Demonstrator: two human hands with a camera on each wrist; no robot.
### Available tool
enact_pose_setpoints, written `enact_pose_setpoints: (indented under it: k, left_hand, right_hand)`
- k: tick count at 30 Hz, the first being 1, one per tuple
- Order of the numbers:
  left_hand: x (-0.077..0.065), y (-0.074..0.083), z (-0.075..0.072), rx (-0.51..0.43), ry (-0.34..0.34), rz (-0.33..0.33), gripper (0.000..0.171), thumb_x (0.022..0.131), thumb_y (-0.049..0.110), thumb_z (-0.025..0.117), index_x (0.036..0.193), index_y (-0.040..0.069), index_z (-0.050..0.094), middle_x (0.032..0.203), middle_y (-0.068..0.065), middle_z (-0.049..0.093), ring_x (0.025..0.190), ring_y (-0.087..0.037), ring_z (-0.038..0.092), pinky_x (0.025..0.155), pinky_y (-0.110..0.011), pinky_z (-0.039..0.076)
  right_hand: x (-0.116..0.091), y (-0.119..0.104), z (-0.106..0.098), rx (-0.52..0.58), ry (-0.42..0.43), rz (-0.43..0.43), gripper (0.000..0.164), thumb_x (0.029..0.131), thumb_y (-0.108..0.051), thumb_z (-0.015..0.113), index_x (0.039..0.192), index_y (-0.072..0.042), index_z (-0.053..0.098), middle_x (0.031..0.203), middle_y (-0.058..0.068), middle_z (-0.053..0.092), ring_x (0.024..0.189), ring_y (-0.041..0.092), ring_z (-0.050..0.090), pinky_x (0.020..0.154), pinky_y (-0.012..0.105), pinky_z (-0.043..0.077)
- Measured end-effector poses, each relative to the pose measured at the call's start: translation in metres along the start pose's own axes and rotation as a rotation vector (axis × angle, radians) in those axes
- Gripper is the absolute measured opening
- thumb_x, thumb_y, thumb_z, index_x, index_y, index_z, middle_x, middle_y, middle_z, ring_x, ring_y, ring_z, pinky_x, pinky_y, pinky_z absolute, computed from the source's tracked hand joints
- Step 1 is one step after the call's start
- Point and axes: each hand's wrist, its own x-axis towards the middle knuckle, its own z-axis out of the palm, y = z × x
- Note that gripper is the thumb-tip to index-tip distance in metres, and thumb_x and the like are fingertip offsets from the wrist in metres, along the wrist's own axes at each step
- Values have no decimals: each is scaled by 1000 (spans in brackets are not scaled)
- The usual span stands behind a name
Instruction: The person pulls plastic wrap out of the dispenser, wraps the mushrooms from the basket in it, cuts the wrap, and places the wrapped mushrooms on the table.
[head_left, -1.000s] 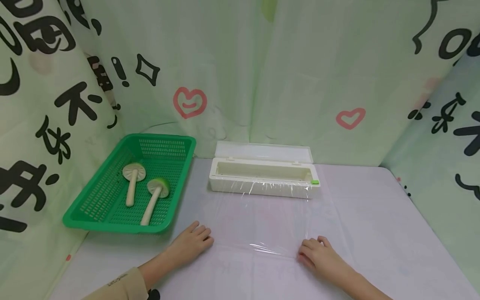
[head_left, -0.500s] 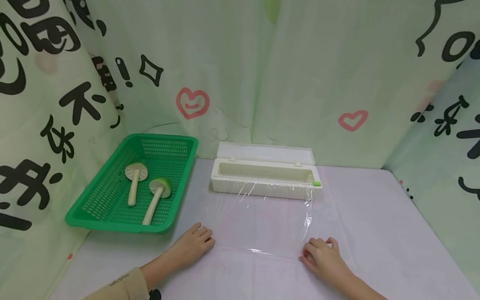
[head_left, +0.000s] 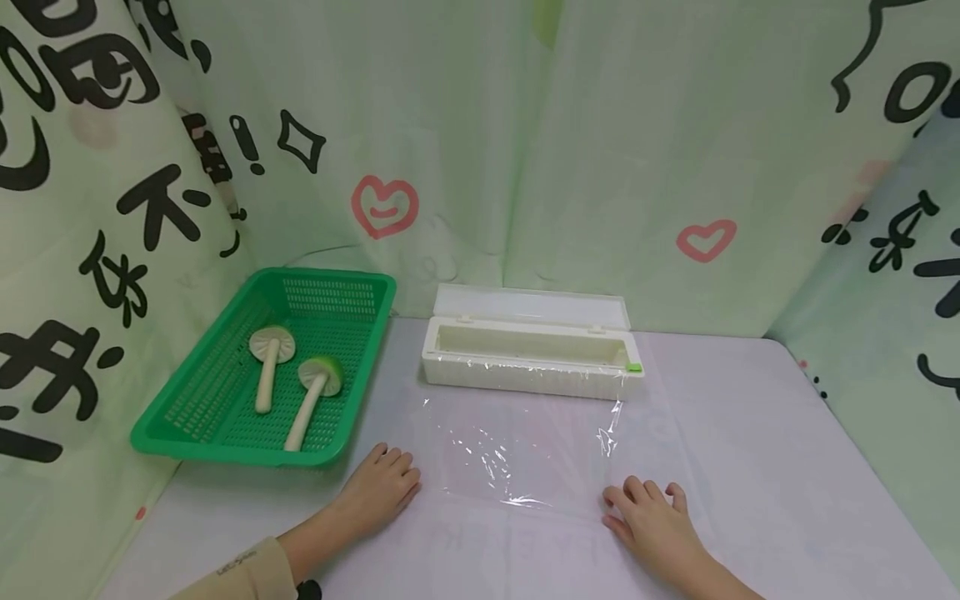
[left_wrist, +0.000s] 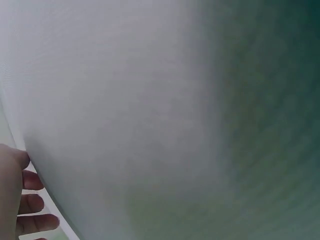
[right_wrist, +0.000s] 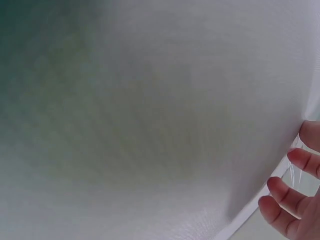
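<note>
Film (head_left: 487, 458), clear, thin & glossy, is spread on white tablecloth (head_left: 750, 433) betw. L hand (head_left: 380, 489) & R hand (head_left: 651, 525).

Film's far end is seen draped over front wall of oblong white box (head_left: 480, 379), smooth & hard-looking, w/ flat lid (head_left: 532, 307) tipped back & sm. green tab (head_left: 633, 367) at R corner. L hand is rested just beside film's L edge, fingers loosely bent, nothing seen held. R hand is placed at near R corner, thumb & fingers parted, no pinch seen; whether film is touched can't be told. Film is creased w/ bright glints near R edge & near end. To the L, 2 mushroom-shaped pcs (head_left: 321, 382), pale stems w/ rounded green-topped caps, are held in perforated green basket (head_left: 225, 457). Pale green curtain (head_left: 600, 167), softly folded, is hung behind.
</note>
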Motion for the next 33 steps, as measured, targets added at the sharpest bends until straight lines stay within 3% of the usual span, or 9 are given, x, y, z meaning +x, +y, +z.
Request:
enact_pose_setpoints:
  k: [5,9,11,14,17,22,25,28,33]
  left_hand:
    - [-2,0,4,-31,-6,-21,16,88,29,57,82,14,58,80,0,51,77,-18,51,80,-39,41]
    - [-2,3,0,-30,-119,-66,20,92,32,49,84,15,56,79,1,49,76,-17,49,79,-39,39]
    - [0,5,-8,-35,-217,-104,19,90,33,53,87,15,56,80,1,49,78,-17,49,79,-38,39]
    - [2,7,-17,-40,-265,-152,21,91,34,51,88,14,56,79,0,47,77,-17,46,76,-37,38]
    - [5,9,-29,-33,-177,-157,23,91,33,48,85,13,55,75,0,45,72,-17,44,70,-34,37]
    - [23,0,-60,17,198,-86,34,96,28,28,81,10,53,72,-1,47,65,-18,45,61,-32,37]
    - [37,-23,-85,50,331,-142,33,94,24,27,83,7,53,72,-5,50,66,-23,48,62,-36,41]
    - [44,-54,-101,91,351,-257,26,89,23,37,90,3,54,77,-11,51,68,-28,49,63,-40,41]
    - [42,-103,-102,112,264,-393,25,84,19,53,99,-1,52,85,-17,49,69,-33,46,59,-40,36]
  right_hand:
    - [0,0,2,-21,33,-15,25,76,-33,70,93,-24,55,82,-8,39,80,17,45,79,51,28]
    - [-2,-2,1,-37,29,-17,25,76,-33,69,94,-23,54,83,-6,39,81,18,46,79,50,28]
    - [-2,-2,0,-46,10,-13,25,77,-33,69,95,-23,55,83,-6,40,82,19,46,79,50,28]
    - [-2,-2,-1,-54,0,-17,26,78,-33,69,97,-23,55,84,-5,40,82,19,46,79,50,29]
    - [-2,-2,-1,-56,-8,-18,26,78,-33,68,97,-23,54,84,-5,40,82,18,46,80,50,29]
    - [-2,-2,-2,-53,-21,-12,26,78,-33,69,98,-23,54,84,-5,39,83,18,46,80,50,28]
    - [-2,-2,-2,-51,-23,-12,26,79,-33,68,98,-23,54,84,-5,39,84,19,46,81,50,28]
    - [-2,-2,-2,-53,-22,-17,26,79,-33,68,99,-23,54,84,-5,38,84,19,46,81,50,28]
    - [-1,-1,-1,-55,-23,-24,26,79,-33,68,99,-23,54,84,-5,39,84,19,46,80,50,29]
